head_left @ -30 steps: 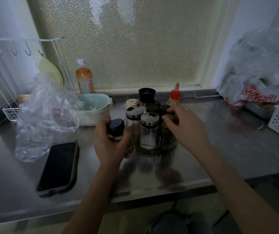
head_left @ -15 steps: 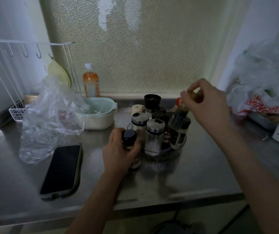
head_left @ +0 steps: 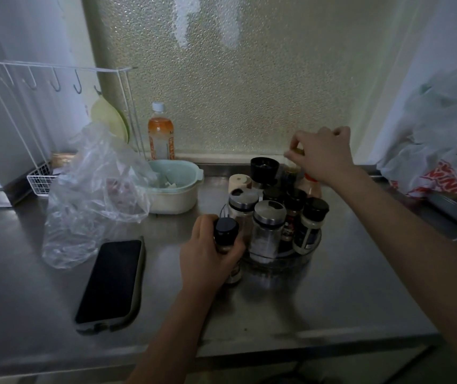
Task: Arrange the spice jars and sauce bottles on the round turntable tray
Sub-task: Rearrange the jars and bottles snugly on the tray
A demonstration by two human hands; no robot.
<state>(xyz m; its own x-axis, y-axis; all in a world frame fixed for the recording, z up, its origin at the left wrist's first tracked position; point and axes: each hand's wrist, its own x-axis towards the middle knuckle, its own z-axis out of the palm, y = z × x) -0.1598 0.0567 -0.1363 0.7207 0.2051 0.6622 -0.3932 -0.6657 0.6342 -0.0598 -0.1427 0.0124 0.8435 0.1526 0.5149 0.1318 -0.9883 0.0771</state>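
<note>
- Left hand [head_left: 208, 259], centre of frame: fingers curled round a dark-capped spice jar [head_left: 226, 246] standing on the steel counter [head_left: 332, 295], just beside the near-left rim of the turntable tray [head_left: 302, 257]
- Right hand [head_left: 324, 153], right of centre and higher: fingertips [head_left: 293, 152] pinch the yellowish top of a dark bottle [head_left: 292, 173] at the tray's far side; whether its base is seated cannot be told
- Tray holds a tight cluster: two metal-lidded glass jars [head_left: 267, 231], black-capped jars, a red-topped sauce bottle [head_left: 311, 187] partly behind the wrist
- Risk: little free room shows on the tray; pushing the left jar in would likely knock the front glass jars over
- Risk: the right wrist hangs over the red-topped bottle; dropping the forearm could tip it
- Risk: a push at the rim may spin the tray and shift the load
- Versus 0.5 s ago: right hand is lower and further back, bottle over the far side instead of raised clear
- Left hand and its jar unchanged; phone [head_left: 111, 281] and plastic bag [head_left: 94, 195], lower left, unmoved
</note>
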